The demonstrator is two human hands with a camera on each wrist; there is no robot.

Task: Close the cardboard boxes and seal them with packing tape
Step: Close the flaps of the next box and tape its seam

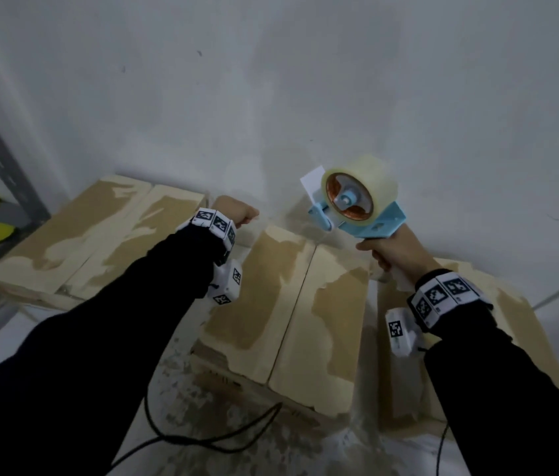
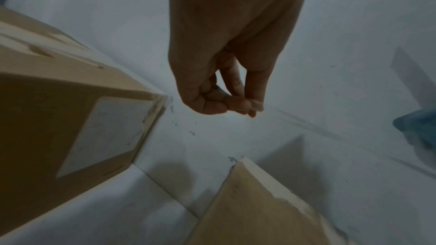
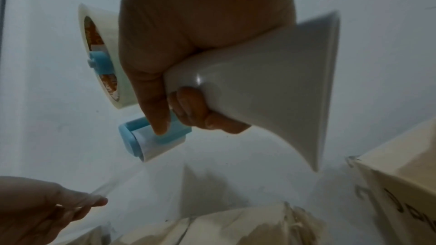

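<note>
clearly mid-pull above the middle box: right hand wrapped around the white handle of the tape dispenser, left hand pinching the free end of the clear tape between thumb and fingertips. held over the far edge of the middle box, whose flaps lie closed with the seam still bare. two more closed boxes either side of it, left box and right box. probably light, thin, clingy film, quick to fold onto itself; best kept taut, pinched at the very end. stiff dispenser, best gripped by its handle.
</note>
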